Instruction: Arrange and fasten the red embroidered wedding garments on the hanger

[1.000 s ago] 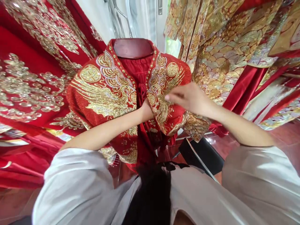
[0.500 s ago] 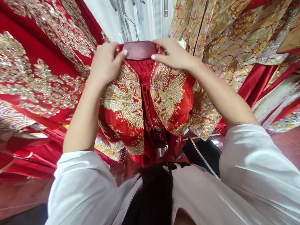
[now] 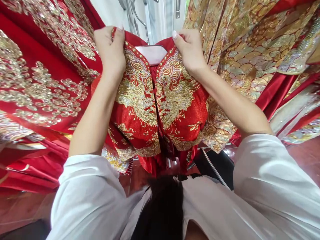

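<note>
In front of me hangs a red jacket (image 3: pixel 145 131) with gold and silver embroidery on both front panels. My left hand (image 3: pixel 110 50) is closed round its collar edge on the left, thumb on top. My right hand (image 3: pixel 190 50) grips the opposite neckline edge in the same way. Between them the neckline is spread into a V. A pale hanger (image 3: pixel 152 54) shows inside the neck opening, below the raised collar. The front edges meet near a small red fastening in the middle, and the lower front parts slightly.
Red gowns with beaded gold trim (image 3: pixel 45 93) hang close on the left. Gold scale-patterned garments (image 3: pixel 252 50) crowd the right. Behind the jacket are a curved metal hook (image 3: pixel 141 21) and pale panels. A black flat object (image 3: pixel 215 165) lies low on the right, above a reddish floor (image 3: pixel 305 160).
Both hands have moved up and apart, lifting the jacket's collar edges off the hanger's shoulders. The front panels have come closer together, and the hanger now looks paler.
</note>
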The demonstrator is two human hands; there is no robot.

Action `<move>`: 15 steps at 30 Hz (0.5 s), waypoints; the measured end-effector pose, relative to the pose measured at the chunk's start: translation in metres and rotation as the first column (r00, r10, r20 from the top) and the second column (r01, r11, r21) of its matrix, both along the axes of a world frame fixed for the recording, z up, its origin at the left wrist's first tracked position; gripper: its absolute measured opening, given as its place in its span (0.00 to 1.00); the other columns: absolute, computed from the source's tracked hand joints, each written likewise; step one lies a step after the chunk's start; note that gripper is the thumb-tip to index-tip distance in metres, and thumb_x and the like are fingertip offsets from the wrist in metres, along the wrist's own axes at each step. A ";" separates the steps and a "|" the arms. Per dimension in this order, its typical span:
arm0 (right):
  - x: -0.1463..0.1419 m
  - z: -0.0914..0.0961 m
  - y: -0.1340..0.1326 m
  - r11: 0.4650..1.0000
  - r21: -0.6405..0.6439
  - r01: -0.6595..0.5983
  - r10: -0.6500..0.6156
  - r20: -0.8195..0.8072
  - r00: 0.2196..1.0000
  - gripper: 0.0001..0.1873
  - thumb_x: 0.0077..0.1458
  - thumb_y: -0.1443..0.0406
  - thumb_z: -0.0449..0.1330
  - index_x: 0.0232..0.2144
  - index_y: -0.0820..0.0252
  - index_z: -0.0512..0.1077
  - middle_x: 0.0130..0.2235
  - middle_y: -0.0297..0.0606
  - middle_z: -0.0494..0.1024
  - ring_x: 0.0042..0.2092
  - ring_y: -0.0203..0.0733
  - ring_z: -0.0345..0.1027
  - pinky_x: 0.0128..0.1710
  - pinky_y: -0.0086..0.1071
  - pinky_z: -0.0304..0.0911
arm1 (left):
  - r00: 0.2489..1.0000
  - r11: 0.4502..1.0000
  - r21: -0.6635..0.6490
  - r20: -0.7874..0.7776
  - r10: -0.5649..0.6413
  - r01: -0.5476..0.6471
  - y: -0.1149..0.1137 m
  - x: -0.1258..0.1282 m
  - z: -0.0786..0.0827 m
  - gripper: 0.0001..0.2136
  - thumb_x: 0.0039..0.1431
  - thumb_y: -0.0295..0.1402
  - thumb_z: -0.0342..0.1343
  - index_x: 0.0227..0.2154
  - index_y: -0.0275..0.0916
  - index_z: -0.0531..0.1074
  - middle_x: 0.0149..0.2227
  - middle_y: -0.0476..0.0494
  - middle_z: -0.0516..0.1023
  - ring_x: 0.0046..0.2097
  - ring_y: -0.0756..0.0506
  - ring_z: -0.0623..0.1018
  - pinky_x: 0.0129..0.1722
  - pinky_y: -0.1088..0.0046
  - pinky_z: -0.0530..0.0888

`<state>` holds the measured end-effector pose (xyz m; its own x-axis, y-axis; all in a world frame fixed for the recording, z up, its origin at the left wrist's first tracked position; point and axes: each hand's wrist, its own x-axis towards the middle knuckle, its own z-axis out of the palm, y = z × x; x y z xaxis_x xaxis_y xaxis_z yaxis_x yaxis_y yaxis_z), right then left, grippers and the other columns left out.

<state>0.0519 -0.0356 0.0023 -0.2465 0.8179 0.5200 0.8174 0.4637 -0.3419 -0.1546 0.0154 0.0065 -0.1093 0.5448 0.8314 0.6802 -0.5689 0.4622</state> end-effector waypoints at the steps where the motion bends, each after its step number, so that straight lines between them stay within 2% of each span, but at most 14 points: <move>1: 0.000 0.001 -0.003 0.999 0.049 -0.008 0.014 -0.138 0.990 0.20 0.67 0.68 0.36 0.20 0.59 0.41 0.27 0.33 0.42 0.32 0.32 0.37 0.31 0.26 0.39 | 0.999 0.999 0.026 0.017 -0.028 0.027 -0.003 -0.001 0.000 0.22 0.63 0.24 0.48 0.15 0.38 0.46 0.20 0.53 0.44 0.25 0.56 0.46 0.25 0.73 0.48; 3: 0.000 0.005 -0.005 0.995 0.103 0.001 0.031 -0.310 0.950 0.22 0.65 0.70 0.44 0.18 0.60 0.45 0.26 0.31 0.45 0.29 0.29 0.37 0.29 0.25 0.41 | 0.999 0.997 0.061 -0.011 -0.039 0.039 -0.008 -0.002 0.002 0.22 0.62 0.26 0.48 0.16 0.38 0.46 0.21 0.53 0.45 0.25 0.56 0.47 0.25 0.74 0.49; 5: 0.002 0.007 -0.002 0.995 0.094 -0.031 0.059 -0.307 0.950 0.22 0.63 0.72 0.46 0.17 0.60 0.46 0.25 0.30 0.45 0.28 0.28 0.38 0.29 0.25 0.42 | 0.997 1.000 0.020 -0.072 -0.020 0.022 -0.012 -0.005 0.003 0.21 0.62 0.28 0.49 0.16 0.38 0.46 0.22 0.53 0.46 0.26 0.56 0.48 0.26 0.75 0.51; 6: 0.006 0.007 0.001 0.991 0.118 -0.069 0.102 -0.305 0.947 0.21 0.62 0.73 0.46 0.17 0.60 0.48 0.25 0.30 0.46 0.28 0.27 0.40 0.29 0.24 0.43 | 0.994 0.999 -0.030 -0.105 -0.043 0.040 -0.014 -0.008 0.003 0.21 0.62 0.31 0.50 0.17 0.38 0.47 0.22 0.52 0.46 0.26 0.56 0.49 0.26 0.76 0.52; 8: 0.020 0.003 0.010 0.958 0.145 -0.248 0.281 -0.281 0.918 0.17 0.62 0.71 0.49 0.20 0.63 0.57 0.25 0.29 0.54 0.29 0.25 0.45 0.31 0.21 0.48 | 0.967 0.975 -0.160 -0.176 -0.184 0.156 -0.020 -0.019 0.003 0.20 0.63 0.38 0.47 0.18 0.37 0.50 0.23 0.52 0.49 0.27 0.58 0.51 0.30 0.79 0.57; 10: 0.042 -0.006 0.020 0.872 0.053 -0.487 0.486 -0.219 0.846 0.08 0.59 0.66 0.53 0.31 0.67 0.68 0.31 0.29 0.65 0.32 0.23 0.55 0.36 0.20 0.54 | 0.869 0.904 -0.294 -0.297 -0.395 0.310 -0.026 -0.036 0.002 0.21 0.63 0.45 0.43 0.23 0.31 0.60 0.26 0.52 0.56 0.31 0.58 0.56 0.39 0.74 0.63; 11: 0.055 -0.011 0.023 0.817 -0.037 -0.576 0.560 -0.189 0.807 0.12 0.57 0.64 0.56 0.40 0.67 0.69 0.36 0.28 0.69 0.36 0.23 0.60 0.39 0.20 0.57 | 0.804 0.859 -0.373 -0.350 -0.481 0.351 -0.029 -0.046 0.000 0.22 0.60 0.47 0.44 0.28 0.27 0.64 0.29 0.51 0.60 0.34 0.58 0.59 0.43 0.68 0.64; 12: 0.066 -0.016 0.025 0.765 -0.134 -0.630 0.607 -0.175 0.775 0.19 0.54 0.62 0.58 0.47 0.66 0.68 0.41 0.28 0.71 0.40 0.24 0.62 0.43 0.21 0.59 | 0.748 0.810 -0.463 -0.376 -0.547 0.359 -0.031 -0.056 -0.002 0.24 0.57 0.49 0.47 0.35 0.25 0.66 0.32 0.50 0.63 0.37 0.56 0.63 0.46 0.63 0.64; 13: 0.076 -0.022 0.025 0.730 -0.207 -0.651 0.624 -0.187 0.759 0.25 0.52 0.61 0.59 0.52 0.65 0.65 0.45 0.27 0.72 0.44 0.26 0.64 0.47 0.23 0.59 | 0.720 0.761 -0.549 -0.365 -0.590 0.345 -0.034 -0.065 -0.004 0.27 0.53 0.50 0.51 0.40 0.25 0.67 0.34 0.48 0.67 0.39 0.54 0.65 0.46 0.59 0.64; 14: 0.083 -0.027 0.023 0.718 -0.242 -0.653 0.616 -0.218 0.757 0.29 0.52 0.61 0.59 0.55 0.64 0.63 0.48 0.28 0.72 0.46 0.27 0.64 0.49 0.25 0.59 | 0.727 0.723 -0.612 -0.331 -0.601 0.320 -0.036 -0.072 -0.008 0.30 0.48 0.52 0.53 0.43 0.26 0.67 0.36 0.47 0.70 0.39 0.52 0.67 0.46 0.57 0.65; 15: 0.087 -0.030 0.020 0.730 -0.247 -0.638 0.589 -0.248 0.770 0.30 0.52 0.61 0.58 0.57 0.64 0.62 0.49 0.28 0.72 0.46 0.28 0.65 0.49 0.26 0.60 | 0.760 0.705 -0.647 -0.291 -0.582 0.292 -0.038 -0.076 -0.011 0.33 0.45 0.53 0.54 0.44 0.27 0.68 0.36 0.46 0.72 0.39 0.51 0.69 0.45 0.56 0.66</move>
